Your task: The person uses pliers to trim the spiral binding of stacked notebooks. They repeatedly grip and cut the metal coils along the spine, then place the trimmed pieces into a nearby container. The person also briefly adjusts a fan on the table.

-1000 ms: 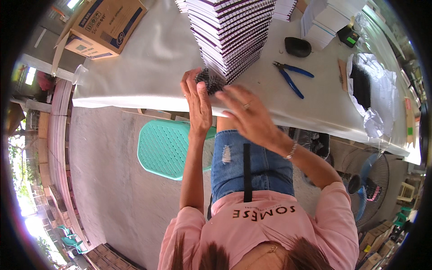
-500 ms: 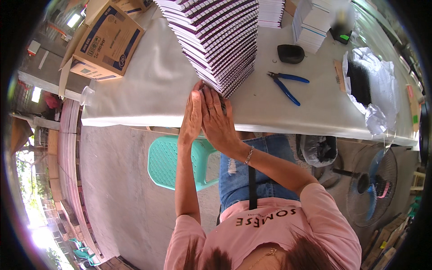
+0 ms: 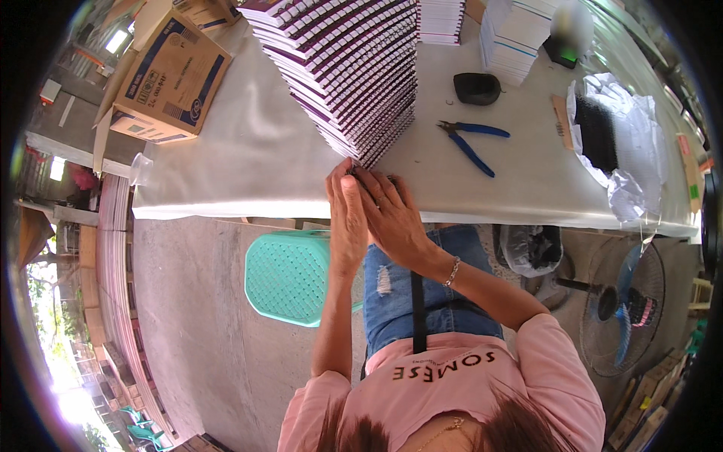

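A tall stack of spiral-bound notebooks (image 3: 350,83), with white pages and dark purple covers, rises from the table in front of me. My left hand (image 3: 347,226) is at the stack's near lower corner, its fingers bent and pressed close together. Against it on the right lies my right hand (image 3: 395,218), fingers curled down at the same corner. Something small and dark shows by the fingertips, but the hands cover most of it. To their right, blue-handled cutting pliers (image 3: 473,143) lie with the handles spread.
A cardboard box (image 3: 172,79) stands at the left of the white-covered table (image 3: 226,169). Beyond the pliers are a black rounded object (image 3: 477,89), paper stacks (image 3: 516,38) and crumpled white wrapping (image 3: 640,143). Below are a green stool (image 3: 286,277), a lined bin (image 3: 531,252) and a fan (image 3: 623,305).
Both hands have shifted right along the stack's near corner and slightly toward me, still side by side. The view has shifted a little; the pliers lie as before.
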Demonstrator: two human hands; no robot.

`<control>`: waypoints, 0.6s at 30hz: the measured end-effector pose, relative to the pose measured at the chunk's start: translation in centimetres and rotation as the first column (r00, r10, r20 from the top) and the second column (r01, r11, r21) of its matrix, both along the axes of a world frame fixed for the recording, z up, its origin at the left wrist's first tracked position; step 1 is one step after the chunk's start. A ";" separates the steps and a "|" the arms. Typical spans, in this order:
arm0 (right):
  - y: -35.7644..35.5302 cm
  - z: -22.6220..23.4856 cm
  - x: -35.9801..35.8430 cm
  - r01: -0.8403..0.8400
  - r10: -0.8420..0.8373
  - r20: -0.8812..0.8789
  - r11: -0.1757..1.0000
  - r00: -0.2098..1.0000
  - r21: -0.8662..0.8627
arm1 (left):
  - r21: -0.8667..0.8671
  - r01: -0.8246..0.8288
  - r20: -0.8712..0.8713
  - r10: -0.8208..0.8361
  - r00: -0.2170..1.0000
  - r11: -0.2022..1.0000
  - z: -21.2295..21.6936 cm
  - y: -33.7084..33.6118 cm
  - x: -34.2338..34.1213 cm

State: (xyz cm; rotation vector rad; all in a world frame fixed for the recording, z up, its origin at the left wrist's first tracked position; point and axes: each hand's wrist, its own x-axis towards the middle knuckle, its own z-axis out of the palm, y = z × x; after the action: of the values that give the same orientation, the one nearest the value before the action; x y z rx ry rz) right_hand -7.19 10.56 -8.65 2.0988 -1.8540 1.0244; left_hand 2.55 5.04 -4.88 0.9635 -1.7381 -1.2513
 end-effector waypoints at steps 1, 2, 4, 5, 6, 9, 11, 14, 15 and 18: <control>0.4 0.1 -0.5 -0.014 0.014 0.004 1.000 1.000 0.004 | -0.027 -0.022 0.027 0.023 0.999 0.999 -0.2 0.7 -0.4; 0.8 0.2 -0.9 -0.021 0.021 0.015 1.000 1.000 -0.005 | -0.053 -0.045 0.055 0.048 0.997 0.998 0.2 1.5 -0.9; 1.5 0.3 -1.7 -0.036 0.037 0.037 0.999 0.999 -0.023 | -0.108 -0.042 0.086 0.051 0.995 0.993 -0.3 2.7 -1.6; 1.8 0.2 -2.0 -0.030 0.030 0.029 0.999 0.999 -0.024 | -0.120 -0.052 0.102 0.064 0.993 0.991 -0.3 3.3 -2.1; 2.0 0.2 -2.4 -0.023 0.023 0.020 0.999 1.000 -0.026 | -0.132 -0.062 0.118 0.078 0.990 0.989 -0.3 4.0 -2.6; 2.2 0.2 -2.9 0.013 -0.012 0.005 0.999 1.000 -0.029 | -0.126 -0.054 0.175 0.076 0.982 0.991 -0.4 5.5 -3.7; 2.4 0.3 -3.2 0.030 -0.030 0.012 0.999 0.999 -0.024 | -0.170 -0.046 0.214 0.082 0.973 0.984 -1.0 5.9 -4.2; 2.5 0.7 -3.7 0.045 -0.045 0.010 0.999 0.999 -0.021 | -0.115 0.005 0.276 0.027 0.961 0.993 -0.3 6.2 -4.6; 2.3 0.8 -4.0 0.054 -0.055 -0.014 0.998 0.998 -0.030 | -0.129 0.008 0.289 0.030 0.957 0.992 -0.3 6.3 -4.8; 2.3 1.5 -5.3 0.012 -0.015 -0.054 0.999 0.998 -0.040 | -0.232 0.026 0.358 0.060 0.932 0.972 -0.2 6.3 -5.3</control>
State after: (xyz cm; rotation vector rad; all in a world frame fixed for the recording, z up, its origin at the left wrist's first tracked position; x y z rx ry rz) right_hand -12.46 12.87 -7.10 2.0682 -1.8053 0.9821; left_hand -2.72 11.38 -5.09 1.1170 -2.1020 -0.8663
